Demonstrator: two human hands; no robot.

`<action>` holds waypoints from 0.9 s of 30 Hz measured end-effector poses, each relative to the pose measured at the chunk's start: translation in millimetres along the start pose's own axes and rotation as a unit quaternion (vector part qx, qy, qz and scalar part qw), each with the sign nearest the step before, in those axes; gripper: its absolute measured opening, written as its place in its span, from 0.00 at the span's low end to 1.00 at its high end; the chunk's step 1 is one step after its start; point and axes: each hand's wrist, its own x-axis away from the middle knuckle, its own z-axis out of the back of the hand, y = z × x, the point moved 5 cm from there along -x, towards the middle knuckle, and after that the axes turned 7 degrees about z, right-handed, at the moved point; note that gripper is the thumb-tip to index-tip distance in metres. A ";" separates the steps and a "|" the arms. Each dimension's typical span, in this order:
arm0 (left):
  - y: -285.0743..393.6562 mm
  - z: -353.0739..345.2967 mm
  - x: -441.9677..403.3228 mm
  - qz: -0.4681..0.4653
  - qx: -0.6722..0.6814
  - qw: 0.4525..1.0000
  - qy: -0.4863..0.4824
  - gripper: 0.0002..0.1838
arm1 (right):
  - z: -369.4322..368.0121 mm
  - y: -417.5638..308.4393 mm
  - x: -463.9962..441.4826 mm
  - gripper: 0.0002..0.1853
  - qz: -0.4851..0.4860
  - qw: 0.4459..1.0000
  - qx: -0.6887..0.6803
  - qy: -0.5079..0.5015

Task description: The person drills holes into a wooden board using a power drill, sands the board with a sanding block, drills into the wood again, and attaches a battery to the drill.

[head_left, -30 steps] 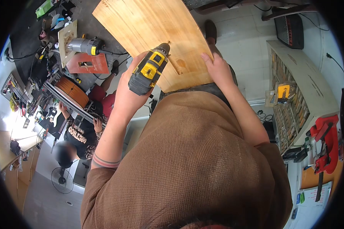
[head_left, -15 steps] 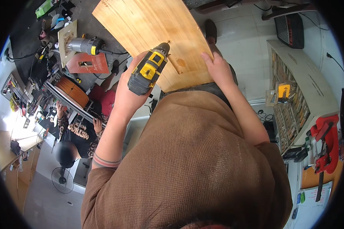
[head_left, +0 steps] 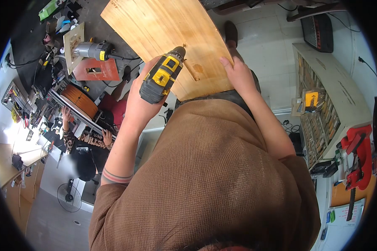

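My left hand [head_left: 141, 94] is wrapped round the grip of a yellow and black power drill [head_left: 163, 75], most of its fingers hidden behind the tool. The drill's chuck points at a small hole in a light wooden board [head_left: 171, 29]; the bit itself is too small to make out. A short slot is cut into the board near the chuck. At the board's right edge my right hand [head_left: 240, 77] grips the wood, thumb on top and the other fingers partly hidden beneath. The board's near end is against my body.
On the dark bench at the upper left lie a router [head_left: 90, 50] and a red plate [head_left: 96, 70]. Another person [head_left: 88, 154] leans at a round wooden piece [head_left: 79, 101]. A slatted rack [head_left: 322, 113] and red clamp [head_left: 358, 159] stand right.
The other person has leaned further forward, with the head shifted right and one hand raised a little. My hands, the drill and the board have hardly moved.
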 end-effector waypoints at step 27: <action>-0.2 -0.7 -0.2 0.003 0.006 1.000 -0.003 0.39 | 1.0 -1.6 0.3 0.39 0.004 1.000 -0.014 -0.002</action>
